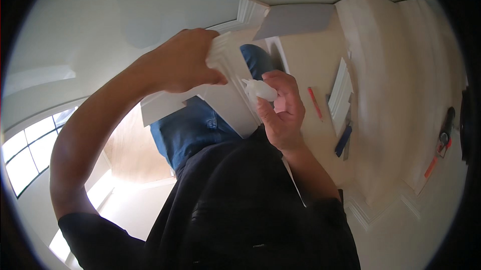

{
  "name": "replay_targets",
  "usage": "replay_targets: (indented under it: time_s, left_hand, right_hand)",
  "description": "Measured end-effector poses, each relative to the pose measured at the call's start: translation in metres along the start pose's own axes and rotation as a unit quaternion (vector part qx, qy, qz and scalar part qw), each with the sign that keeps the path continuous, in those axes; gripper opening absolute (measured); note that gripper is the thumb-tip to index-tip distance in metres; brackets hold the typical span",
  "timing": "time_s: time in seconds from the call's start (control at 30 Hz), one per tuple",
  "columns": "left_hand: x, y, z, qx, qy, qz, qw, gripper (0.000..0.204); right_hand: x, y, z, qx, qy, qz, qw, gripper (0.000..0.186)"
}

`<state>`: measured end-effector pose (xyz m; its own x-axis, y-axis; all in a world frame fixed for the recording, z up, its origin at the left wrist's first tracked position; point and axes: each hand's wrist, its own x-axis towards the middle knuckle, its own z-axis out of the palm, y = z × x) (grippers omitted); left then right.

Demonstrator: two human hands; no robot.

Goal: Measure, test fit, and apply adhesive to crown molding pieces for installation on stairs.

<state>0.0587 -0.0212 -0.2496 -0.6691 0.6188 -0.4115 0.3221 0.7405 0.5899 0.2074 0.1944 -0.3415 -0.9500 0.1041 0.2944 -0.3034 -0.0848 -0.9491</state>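
My left hand (185, 62) grips the upper end of a white profiled moulding piece (228, 64), fingers over its far edge and thumb near its face. A flat white panel (165, 104) lies beside it over my jeans. My right hand (280, 109) is closed around a small white plastic bottle (263, 90), its pointed nozzle toward the moulding, touching or very close to it; I cannot tell which. The lower part of the moulding is partly hidden behind my right hand.
At right are a red pencil (314, 103), moulding offcuts (339, 89), a blue-handled tool (342, 141), a black-and-orange tool (444, 134) and a pale wooden step (376, 69). A grey sheet (295, 19) rests by the wall at the top. A bright window (30, 144) is at left.
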Motion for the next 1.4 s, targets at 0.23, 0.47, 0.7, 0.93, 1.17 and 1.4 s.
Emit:
replay_targets:
  time_s: [0.23,0.47,0.7,0.93,1.17,1.4]
  left_hand:
    - [0.001,0.005,-0.001,-0.007,-0.015,-0.042,0.999,0.067]
    - [0.002,-0.011,0.013,0.022,0.038,-0.008,0.999,0.060]
    - [-0.001,-0.010,0.006,0.011,0.029,-0.013,0.999,0.054]
    - [0.002,-0.016,0.008,0.013,0.008,-0.030,0.999,0.055]
    - [-0.002,-0.017,0.006,0.016,0.003,-0.041,0.999,0.059]
    - [-0.001,-0.014,0.002,-0.002,-0.009,-0.035,0.999,0.059]
  right_hand:
    - [-0.024,0.038,-0.055,0.032,0.093,0.093,0.991,0.033]
    - [-0.012,0.067,-0.119,-0.253,0.163,0.093,0.949,0.030]
    - [-0.006,0.079,-0.135,-0.378,0.163,0.124,0.903,0.033]
    - [-0.012,0.092,-0.155,-0.504,0.161,0.150,0.835,0.030]
    - [-0.013,0.096,-0.158,-0.452,0.167,0.171,0.859,0.031]
    - [-0.028,0.090,-0.158,-0.562,0.187,0.151,0.792,0.063]
